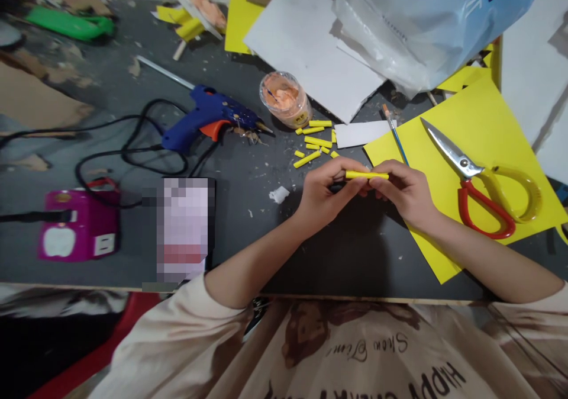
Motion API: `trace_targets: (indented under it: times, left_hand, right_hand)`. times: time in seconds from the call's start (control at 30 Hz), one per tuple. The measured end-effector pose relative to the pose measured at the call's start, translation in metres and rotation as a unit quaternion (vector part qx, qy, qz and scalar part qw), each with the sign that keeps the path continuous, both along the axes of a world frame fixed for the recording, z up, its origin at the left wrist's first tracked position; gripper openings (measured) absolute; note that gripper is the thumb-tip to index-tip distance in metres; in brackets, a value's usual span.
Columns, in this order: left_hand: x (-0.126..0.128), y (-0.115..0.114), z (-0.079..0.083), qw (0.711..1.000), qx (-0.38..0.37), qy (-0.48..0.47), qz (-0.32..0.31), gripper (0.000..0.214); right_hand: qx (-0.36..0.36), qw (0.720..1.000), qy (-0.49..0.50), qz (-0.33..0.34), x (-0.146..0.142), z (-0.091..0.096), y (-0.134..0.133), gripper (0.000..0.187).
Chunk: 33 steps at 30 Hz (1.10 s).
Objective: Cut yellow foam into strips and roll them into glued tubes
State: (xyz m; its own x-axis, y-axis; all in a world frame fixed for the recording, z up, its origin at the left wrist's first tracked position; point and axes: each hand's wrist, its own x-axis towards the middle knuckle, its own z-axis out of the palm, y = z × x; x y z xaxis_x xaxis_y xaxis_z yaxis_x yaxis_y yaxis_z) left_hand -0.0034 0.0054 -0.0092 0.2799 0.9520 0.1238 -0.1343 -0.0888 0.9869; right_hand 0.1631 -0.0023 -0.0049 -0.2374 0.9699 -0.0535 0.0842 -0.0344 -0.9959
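Observation:
Both my hands meet over the dark table (248, 209), pinching a thin rolled yellow paper stick (366, 175) held level between them. My left hand (326, 193) grips its left end with curled fingers. My right hand (404, 190) grips its right end. Just beyond the hands lie several short yellow paper rolls (314, 141). A yellow paper sheet (470, 168) lies under my right hand.
Red-and-yellow scissors (483, 183) rest on the yellow sheet. A blue glue gun (213, 118) with black cord lies left of a small jar (286, 99). A paintbrush (394, 134), white sheets (306, 38), a plastic bag (426, 26) and a magenta power strip (77, 224) surround them.

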Motion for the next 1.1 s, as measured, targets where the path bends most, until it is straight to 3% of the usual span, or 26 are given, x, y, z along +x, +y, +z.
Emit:
trace_targets:
  times: [0.2,0.37,0.6,1.1]
  left_hand:
    - [-0.0002,0.0017,0.0014,0.999,-0.018,-0.023,-0.017,0.018]
    - [-0.0016,0.0013,0.0016,1.0,0.0,-0.025,-0.008,0.012]
    - [-0.0013,0.0002,0.0021,0.999,0.005,-0.035,-0.005,0.008]
    - [-0.0016,-0.0021,0.001,0.999,-0.014,-0.025,-0.021,0.012]
  right_hand:
    - [0.023,1.0,0.014,-0.015,0.0007,0.0006,-0.0008,0.018]
    - [0.034,0.999,-0.008,0.012,0.0012,-0.0005,-0.0017,0.016]
    - [0.082,0.993,-0.035,0.077,0.0008,0.0043,-0.0006,0.02]
    - [0.099,0.989,-0.069,0.085,0.0027,0.0071,-0.0004,0.033]
